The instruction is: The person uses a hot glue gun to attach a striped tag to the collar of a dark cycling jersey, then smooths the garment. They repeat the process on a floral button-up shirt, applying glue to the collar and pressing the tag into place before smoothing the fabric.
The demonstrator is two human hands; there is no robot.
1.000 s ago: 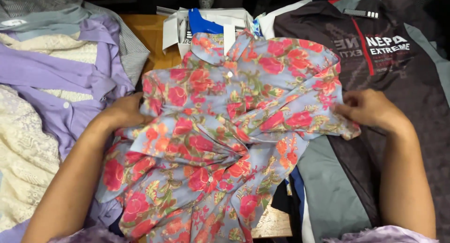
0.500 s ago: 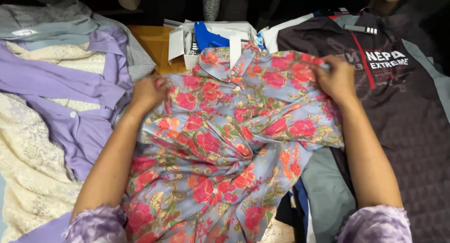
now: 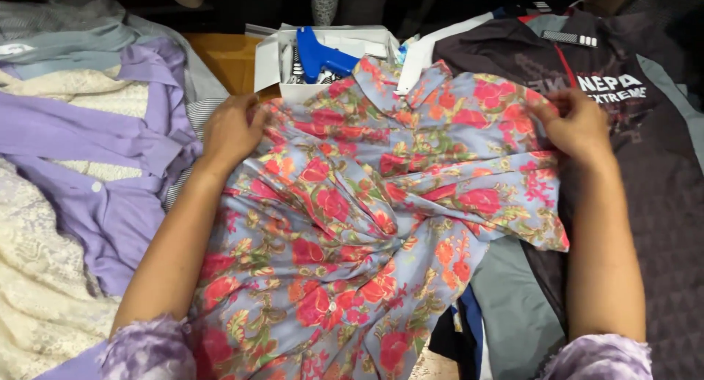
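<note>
A blue garment with red and orange flowers (image 3: pixel 367 226) lies spread and rumpled in front of me, its collar toward the far side. My left hand (image 3: pixel 231 130) grips the fabric at its upper left shoulder. My right hand (image 3: pixel 576 123) pinches the fabric at the upper right shoulder, over a dark jacket. Both forearms run along the garment's sides.
A lilac shirt (image 3: pixel 95 167) and cream lace cloth (image 3: pixel 37 292) lie at the left. A dark grey sports jacket (image 3: pixel 645 204) lies at the right. Behind the collar stands a white box (image 3: pixel 334 53) holding a blue plastic tool (image 3: pixel 323 57).
Both hands slid up along the flowered garment's sides from mid-body to the shoulders near the collar, pulling the fabric wider; the view came closer.
</note>
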